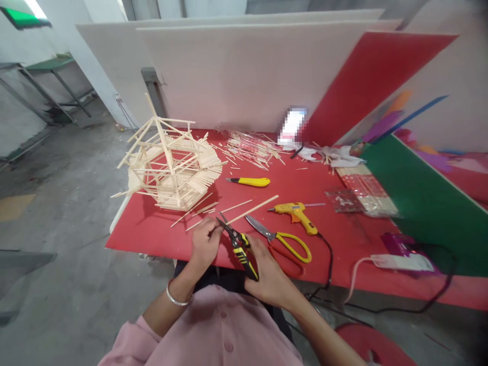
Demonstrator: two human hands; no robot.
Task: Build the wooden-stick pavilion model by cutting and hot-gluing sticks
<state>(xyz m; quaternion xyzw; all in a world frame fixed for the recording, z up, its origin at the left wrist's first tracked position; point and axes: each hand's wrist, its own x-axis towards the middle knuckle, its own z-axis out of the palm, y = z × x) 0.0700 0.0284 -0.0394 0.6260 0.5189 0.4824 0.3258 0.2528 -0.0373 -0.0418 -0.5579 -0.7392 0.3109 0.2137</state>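
At the near edge of the red-covered worktable (145,231), both hands meet over a long thin pale wooden stick (251,208). Left hand (204,244): fingers curled shut, pinching the near end of the stick; silver bangle (176,299) on the wrist. Right hand (269,274): closed around the handles of the black-and-yellow snips (240,249), blades slightly parted at the stick just beside the left fingertips. Stick runs up and to the right from the pinch, its far end lying on the table near the glue gun. Just right of the snips: yellow-handled steel scissors (282,239), lying flat, blades shut, tips pointing left. Beyond them, yellow hot-glue gun (296,212) on its side, black cord trailing off the front edge. Yellow utility knife (249,181) lies further back, mid-table. Back left: a domed lattice model built of pale wooden sticks (171,165), loose sticks scattered at its base. Back centre: a heap of spare sticks in clear wrapping (249,147). Right edge: white power strip (404,262) with cable. White and red boards (247,76) stand upright behind the table
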